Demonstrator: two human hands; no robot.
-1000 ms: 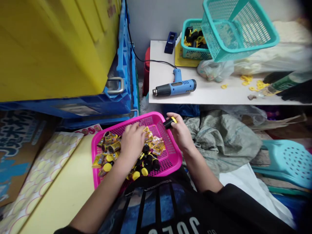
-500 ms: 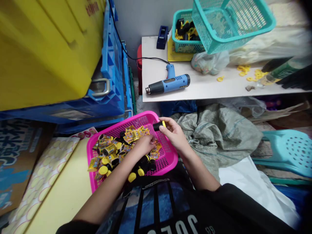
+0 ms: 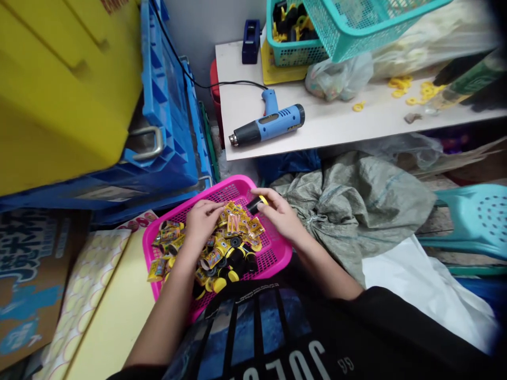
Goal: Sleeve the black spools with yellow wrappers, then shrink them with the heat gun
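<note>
A pink mesh basket (image 3: 273, 258) rests on my lap, filled with several small black tubes with yellow caps (image 3: 233, 261) and yellow printed label wrappers (image 3: 237, 221). My left hand (image 3: 202, 221) reaches into the pile, fingers curled on the yellow wrappers near the basket's middle. My right hand (image 3: 275, 211) hovers over the basket's far right corner, closed on a small black tube with a yellow cap (image 3: 256, 203).
A white shelf (image 3: 336, 132) ahead carries a blue heat gun (image 3: 267, 124), teal baskets (image 3: 312, 31), a tape dispenser (image 3: 250, 34), a plastic bag and yellow rings. Blue and yellow crates (image 3: 79, 95) stand left. A grey sack (image 3: 356, 206) and teal stool (image 3: 471, 216) lie right.
My left hand shifted left and back across the pile onto the wrappers. My right hand with the tube came down closer to the basket. The view tilted downward.
</note>
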